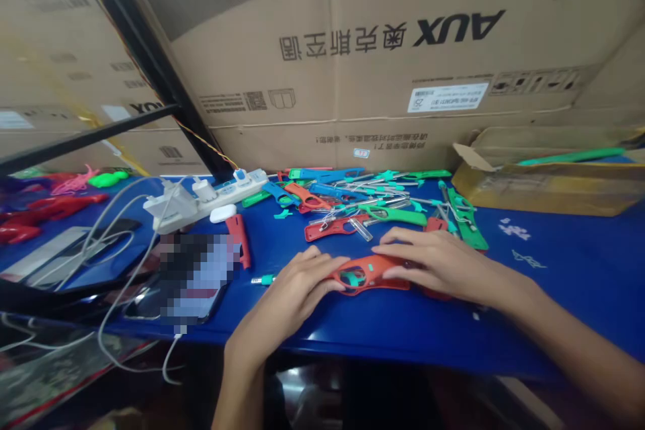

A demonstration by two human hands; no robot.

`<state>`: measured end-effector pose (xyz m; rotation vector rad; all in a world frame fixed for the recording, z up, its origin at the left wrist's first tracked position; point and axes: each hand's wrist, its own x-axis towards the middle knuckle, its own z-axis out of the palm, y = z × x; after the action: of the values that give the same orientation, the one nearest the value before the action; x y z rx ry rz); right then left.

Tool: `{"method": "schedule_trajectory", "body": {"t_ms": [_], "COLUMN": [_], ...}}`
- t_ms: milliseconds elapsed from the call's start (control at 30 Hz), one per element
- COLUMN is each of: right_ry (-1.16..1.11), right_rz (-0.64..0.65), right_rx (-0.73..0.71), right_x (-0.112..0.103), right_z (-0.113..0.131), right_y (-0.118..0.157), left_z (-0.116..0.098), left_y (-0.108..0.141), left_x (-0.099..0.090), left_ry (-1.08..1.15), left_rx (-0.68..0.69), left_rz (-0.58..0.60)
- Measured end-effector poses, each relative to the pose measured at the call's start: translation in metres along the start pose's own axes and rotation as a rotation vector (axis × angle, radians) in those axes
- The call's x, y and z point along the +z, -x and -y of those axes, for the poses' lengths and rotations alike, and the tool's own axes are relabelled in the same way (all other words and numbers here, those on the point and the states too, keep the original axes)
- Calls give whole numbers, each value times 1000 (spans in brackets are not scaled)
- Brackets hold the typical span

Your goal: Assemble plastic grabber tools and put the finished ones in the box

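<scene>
An orange long-reach lighter casing (370, 273) lies on the blue table close to its front edge, a teal trigger visible in its oval opening. My left hand (297, 282) pinches its left end between thumb and fingers. At the right end, my right hand (441, 259) grips it with bent fingers that cover part of it. Another orange piece (437, 294) shows partly under my right palm. Beside my left hand lies a small teal-and-metal part (263, 279). Just beyond both hands spreads a pile of lighter parts, including a green casing (396, 215) and an orange casing (336, 228).
A phone (201, 275) and a white power strip (216, 198) with cables are on the left. Red soft objects (55, 208) lie farther left. An open carton (554, 188) stands at the back right, before a large cardboard box (353, 87).
</scene>
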<state>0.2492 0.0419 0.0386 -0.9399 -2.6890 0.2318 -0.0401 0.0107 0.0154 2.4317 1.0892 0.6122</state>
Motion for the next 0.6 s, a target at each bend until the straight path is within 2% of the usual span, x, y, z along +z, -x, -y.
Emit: {"method": "schedule_trajectory", "body": {"t_ms": [167, 333, 600], "right_ry": [16, -53, -61], "right_rz": [89, 168, 217], "right_rx": [47, 122, 118], "right_x": [1, 0, 9], "right_z": [8, 13, 10], "right_y": [1, -1, -3], "left_z": [-2, 8, 17], "left_y": [6, 14, 17], "left_x": [-7, -10, 2], "left_ry": [77, 46, -137], "left_rx": [-26, -63, -87], "left_rz": [-4, -112, -170]}}
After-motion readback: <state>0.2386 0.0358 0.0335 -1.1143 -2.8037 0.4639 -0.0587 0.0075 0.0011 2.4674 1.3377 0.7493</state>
